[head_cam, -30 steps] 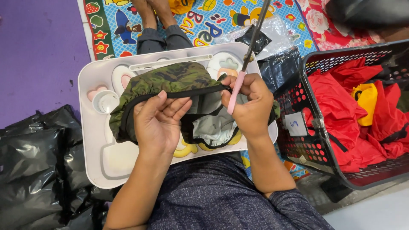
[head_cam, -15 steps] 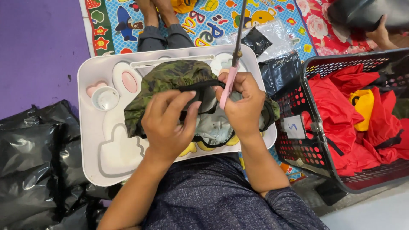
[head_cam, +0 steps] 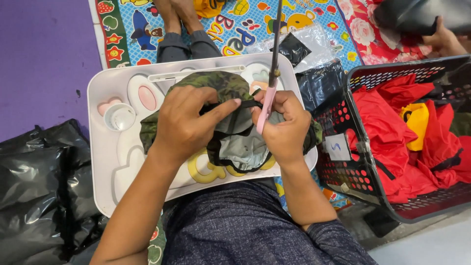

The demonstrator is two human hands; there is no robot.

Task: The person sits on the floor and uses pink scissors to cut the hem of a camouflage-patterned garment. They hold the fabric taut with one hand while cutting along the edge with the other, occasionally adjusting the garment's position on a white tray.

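A camouflage-green garment (head_cam: 223, 88) with a grey lining and black trim lies bunched on a white lap tray (head_cam: 100, 162). My left hand (head_cam: 184, 122) presses on its left side and pinches the black trim with the fingertips. My right hand (head_cam: 283, 128) grips the garment's right side and also holds pink-handled scissors (head_cam: 269, 100), whose dark blades point up and away from me. The two hands almost touch over the trim.
A black mesh basket (head_cam: 360, 172) of red garments with a yellow one stands at the right. Black plastic bags (head_cam: 41, 189) lie at the left. Another person's bare feet (head_cam: 176, 19) rest on a colourful play mat beyond the tray; another hand (head_cam: 441, 39) holds something black at top right.
Both hands have shifted a little right on the garment. The scissors now stand nearly upright instead of leaning right. A hand has come into view at the top right.
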